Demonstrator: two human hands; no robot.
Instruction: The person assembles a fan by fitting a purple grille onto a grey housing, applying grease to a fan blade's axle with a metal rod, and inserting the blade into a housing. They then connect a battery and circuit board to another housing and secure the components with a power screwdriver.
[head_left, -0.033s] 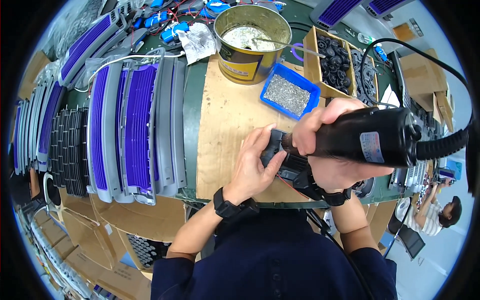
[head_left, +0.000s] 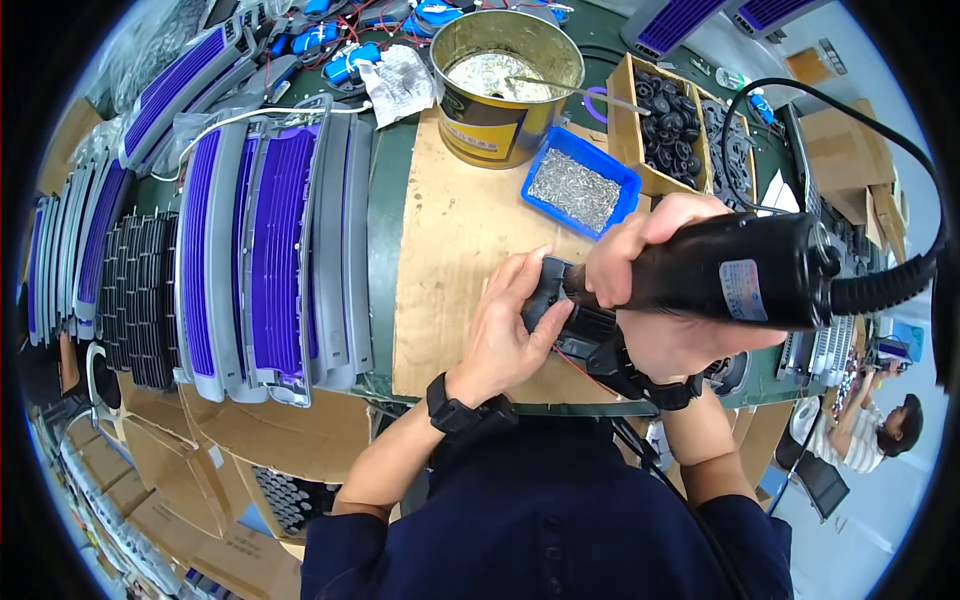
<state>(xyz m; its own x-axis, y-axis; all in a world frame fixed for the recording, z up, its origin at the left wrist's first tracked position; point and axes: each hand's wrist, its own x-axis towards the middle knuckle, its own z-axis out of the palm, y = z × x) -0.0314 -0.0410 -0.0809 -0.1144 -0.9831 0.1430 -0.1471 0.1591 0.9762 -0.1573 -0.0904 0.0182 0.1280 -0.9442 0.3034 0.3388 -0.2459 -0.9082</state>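
My right hand (head_left: 675,345) is wrapped round a thick black electric screwdriver (head_left: 690,265), tilted so that its rear end and cable point right. Its tip is hidden behind my fingers and the tool's body. Under it lies a dark grey plastic part (head_left: 543,290), which my left hand (head_left: 500,330) grips with the thumb on its near side and the fingers along its left edge. A thin red wire shows below the part. The part rests on a cardboard sheet (head_left: 430,260). Just beyond, a blue tray (head_left: 631,203) holds many small silvery screws.
A metal tin (head_left: 490,140) with a stick in it stands behind. Beside it is a wooden box (head_left: 625,120) of black wheel-like parts. Purple-and-grey panels (head_left: 280,250) stand in a row at left. The tool's black cable (head_left: 910,145) arches at right. A person (head_left: 860,430) sits far right.
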